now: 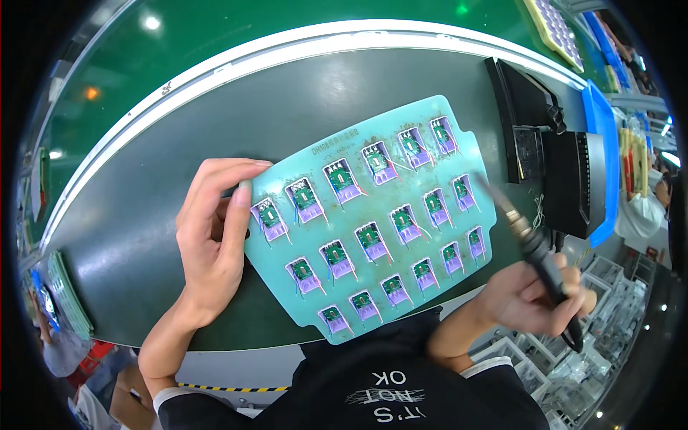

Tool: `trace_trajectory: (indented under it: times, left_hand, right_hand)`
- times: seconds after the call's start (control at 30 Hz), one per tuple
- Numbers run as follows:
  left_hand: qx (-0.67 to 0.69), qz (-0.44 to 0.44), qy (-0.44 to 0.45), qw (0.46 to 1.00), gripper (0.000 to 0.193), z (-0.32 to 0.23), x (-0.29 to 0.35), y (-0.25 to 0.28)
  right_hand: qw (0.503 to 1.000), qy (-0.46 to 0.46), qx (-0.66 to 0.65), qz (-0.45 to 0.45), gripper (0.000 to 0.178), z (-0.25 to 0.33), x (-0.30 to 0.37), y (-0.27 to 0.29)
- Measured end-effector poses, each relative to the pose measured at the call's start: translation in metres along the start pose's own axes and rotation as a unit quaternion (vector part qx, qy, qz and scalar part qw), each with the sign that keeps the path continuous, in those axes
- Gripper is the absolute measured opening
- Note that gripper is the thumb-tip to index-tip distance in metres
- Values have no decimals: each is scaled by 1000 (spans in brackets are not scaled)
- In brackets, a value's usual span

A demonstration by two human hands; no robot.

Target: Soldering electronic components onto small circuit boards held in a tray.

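My left hand [213, 240] grips the upper left edge of a teal fixture board [301, 162], thumb on top and fingers around the rim. The board lies at a slant, its near part reaching past the table edge toward my chest. Rows of pockets in it hold small green circuit boards [371, 239] on purple bases, with thin red and blue wires sticking out. In my right hand [534, 299] is a soldering iron [542, 264], fingers closed round its black handle. Its metal tip points up and left, close above the board's right edge; contact cannot be made out.
A black slotted unit [582, 185] and a black stand [527, 100] are at the right, beside a blue tray [603, 147]. The white rail [287, 59] borders the dark table's far side. Another teal board [68, 294] sits far left. Clear plastic containers [605, 344] fill the lower right.
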State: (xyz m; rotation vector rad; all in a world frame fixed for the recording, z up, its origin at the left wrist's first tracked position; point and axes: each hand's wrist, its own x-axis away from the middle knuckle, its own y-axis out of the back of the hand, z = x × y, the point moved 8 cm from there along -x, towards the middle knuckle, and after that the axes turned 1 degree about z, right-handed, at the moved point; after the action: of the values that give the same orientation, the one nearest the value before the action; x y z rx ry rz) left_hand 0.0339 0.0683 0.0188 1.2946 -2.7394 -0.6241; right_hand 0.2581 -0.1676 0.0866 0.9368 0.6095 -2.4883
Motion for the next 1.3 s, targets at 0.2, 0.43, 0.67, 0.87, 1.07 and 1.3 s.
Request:
trace_trajectory:
  times: [0.2,0.43,0.67,0.87,1.07,1.3]
  left_hand:
    - [17,-10,20,1000,16,2,8,4]
    - [15,-11,4,1000,17,-1,13,5]
    - [18,-11,-3,1000,18,1,14,7]
    - [17,-4,1,1000,18,1,13,6]
    - [20,-12,0,1000,18,0,12,5]
    - [15,-14,-5,1000,17,0,12,5]
  right_hand:
    - [974,95,11,203,26,10,20,-84]
    - [958,93,17,270,27,10,20,-99]
    - [960,71,37,270,27,5,25,-106]
    - [956,73,32,283,27,3,25,-106]
    - [967,60,51,243,13,0,25,-107]
    - [962,53,62,261,14,0,24,-109]
